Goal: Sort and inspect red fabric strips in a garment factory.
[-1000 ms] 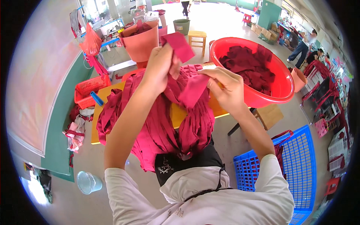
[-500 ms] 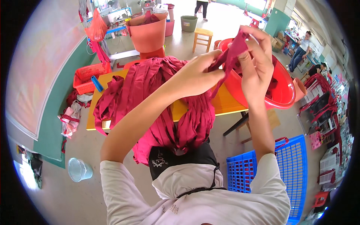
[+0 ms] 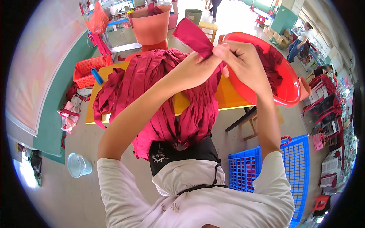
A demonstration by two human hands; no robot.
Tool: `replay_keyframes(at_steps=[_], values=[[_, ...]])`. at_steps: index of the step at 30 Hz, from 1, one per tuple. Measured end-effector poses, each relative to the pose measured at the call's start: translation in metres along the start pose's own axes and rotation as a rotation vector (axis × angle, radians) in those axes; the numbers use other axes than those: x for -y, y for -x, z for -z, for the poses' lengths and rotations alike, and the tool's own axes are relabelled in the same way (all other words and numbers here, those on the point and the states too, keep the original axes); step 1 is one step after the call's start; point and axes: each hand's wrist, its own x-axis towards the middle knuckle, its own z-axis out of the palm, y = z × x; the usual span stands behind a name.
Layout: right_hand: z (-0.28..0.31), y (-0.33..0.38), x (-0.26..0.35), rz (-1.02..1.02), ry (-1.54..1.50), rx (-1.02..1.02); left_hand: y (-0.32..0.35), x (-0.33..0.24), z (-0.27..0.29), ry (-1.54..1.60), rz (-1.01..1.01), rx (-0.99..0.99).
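Over yellow table [image 3: 232,99], left hand [image 3: 199,70], right hand [image 3: 245,65] clamping maroon strip [image 3: 193,36], floor [image 3: 138,182] (perhaps concrete)

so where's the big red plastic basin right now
In the head view, the red plastic basin is at the upper right, partly behind the right hand, by the right end of the yellow table.

Green bin [image 3: 194,16], wooden stool [image 3: 208,26], perhaps cartons [image 3: 277,37]

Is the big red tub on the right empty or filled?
Partly filled: dark red cloth pieces lie in the red tub, its bare inner wall showing beside them.
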Motion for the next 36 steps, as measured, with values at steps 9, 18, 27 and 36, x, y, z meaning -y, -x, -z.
replay_keyframes(at_steps=[9,18,27,36], values=[[-0.009,0.052,-0.001,-0.186,-0.239,-0.081,0.016,0.042,0.036,0.718,0.355,0.168],[-0.072,0.082,-0.064,-0.272,-0.303,0.252,0.024,0.017,0.019,0.134,0.397,0.184],[-0.054,0.029,-0.048,-0.05,-0.583,-0.064,0.036,0.015,0.01,-0.922,-0.516,-0.095],[-0.061,0.034,-0.065,-0.069,-1.05,0.024,0.038,0.023,0.007,-0.985,-0.568,-0.197]])
